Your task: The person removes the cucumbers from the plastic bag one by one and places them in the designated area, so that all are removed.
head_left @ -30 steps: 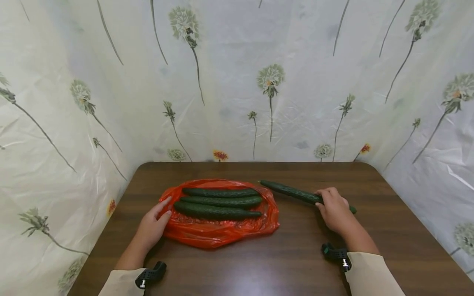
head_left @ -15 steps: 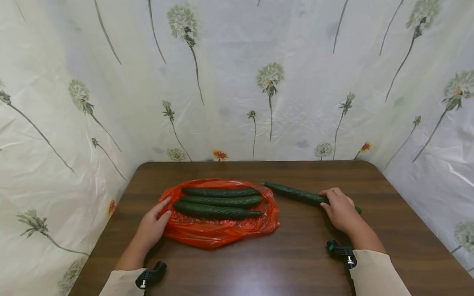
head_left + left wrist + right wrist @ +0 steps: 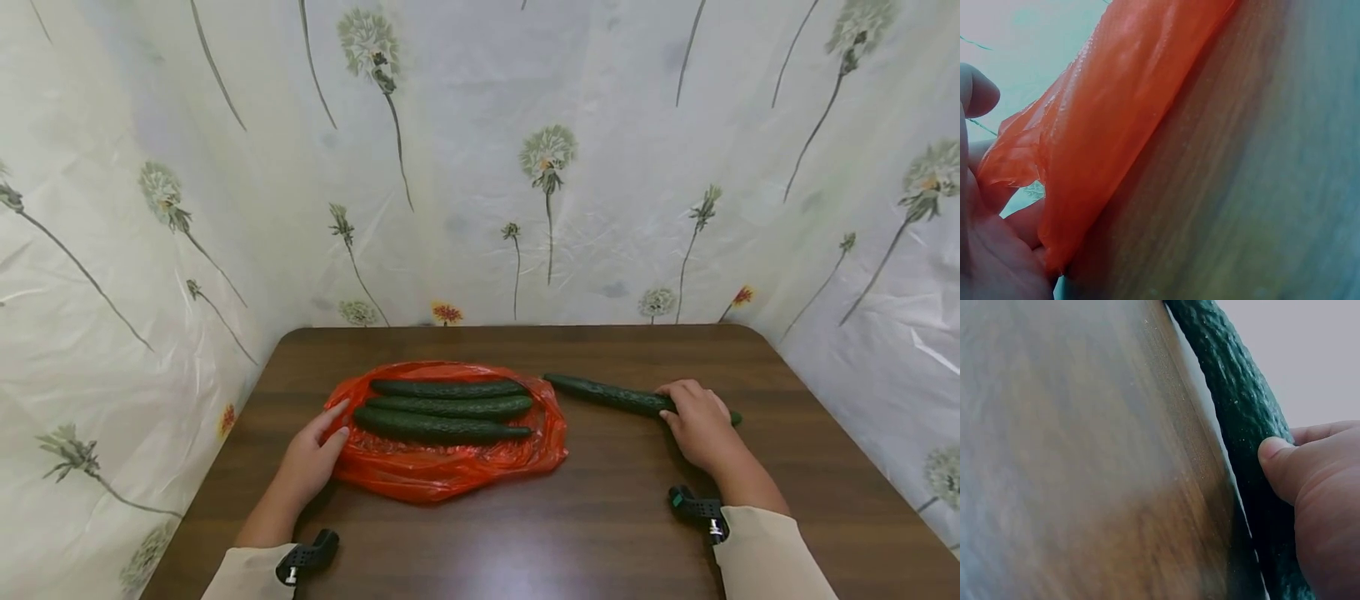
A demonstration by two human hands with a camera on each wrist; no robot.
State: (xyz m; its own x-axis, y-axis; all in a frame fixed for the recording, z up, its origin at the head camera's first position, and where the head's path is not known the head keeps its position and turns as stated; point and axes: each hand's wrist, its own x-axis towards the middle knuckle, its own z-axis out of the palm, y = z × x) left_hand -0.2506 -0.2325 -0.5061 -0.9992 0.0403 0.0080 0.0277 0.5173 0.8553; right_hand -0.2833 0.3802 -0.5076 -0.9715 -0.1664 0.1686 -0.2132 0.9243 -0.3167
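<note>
Head view, from the left: a pale backdrop [image 3: 450,150], printed with dandelions and small red-orange flowers, is seen at both sides and along the back of a dark wood-grain table [image 3: 540,542]. At the lower left a beige sleeve [image 3: 247,575] is shown, with a black device [image 3: 306,558] worn at its cuff. The left hand [image 3: 309,456] is laid at the left edge of a red plastic bag [image 3: 431,481], its thumb and fingers relaxed and parted; in the left wrist view, the thin plastic is touched by some of the fingers. The bag is spread, crinkled and glossy, on the table. On it three dark green cucumbers are laid lengthwise, side by side: a far cucumber [image 3: 450,389], a middle cucumber [image 3: 450,407] and a near cucumber [image 3: 435,426], the last narrowed at its right end. Just beside the bag's right edge, the tip of a slanted fourth cucumber [image 3: 603,394] is seen. Near its right end it is gripped by the right hand [image 3: 701,425]; in the right wrist view, the thumb is pressed against its bumpy skin. Whether it is raised from the table cannot be told. On a second black device [image 3: 693,506], at the right cuff, a green mark is seen, too small to be read.
</note>
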